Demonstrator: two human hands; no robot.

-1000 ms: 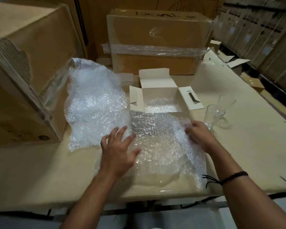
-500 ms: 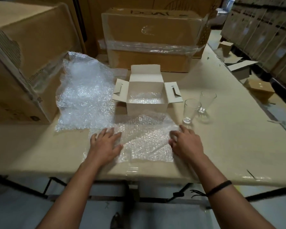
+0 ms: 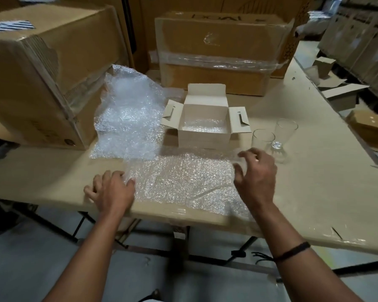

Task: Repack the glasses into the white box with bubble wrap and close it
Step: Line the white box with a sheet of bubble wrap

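Observation:
A small white box (image 3: 203,138) stands open mid-table, flaps spread, with a piece of bubble wrap (image 3: 205,125) lying inside. In front of it a flat sheet of bubble wrap (image 3: 183,182) is spread to the table's near edge. My left hand (image 3: 111,190) rests on the sheet's left edge, fingers on the wrap. My right hand (image 3: 255,173) hovers over the sheet's right edge with fingers loosely spread, holding nothing. Two clear glasses stand right of the box: one (image 3: 262,138) nearer, one (image 3: 284,131) just behind it.
A larger crumpled bubble wrap (image 3: 127,114) lies left of the box. Big cardboard cartons stand at the left (image 3: 37,73) and behind (image 3: 223,51). The cardboard-covered table (image 3: 314,182) runs right. Small boxes (image 3: 347,97) lie beyond its right edge.
My hands smoothed the sheet flat toward the near edge and moved apart. The right hand has lifted off the wrap near the glasses; the left slid to the sheet's left edge.

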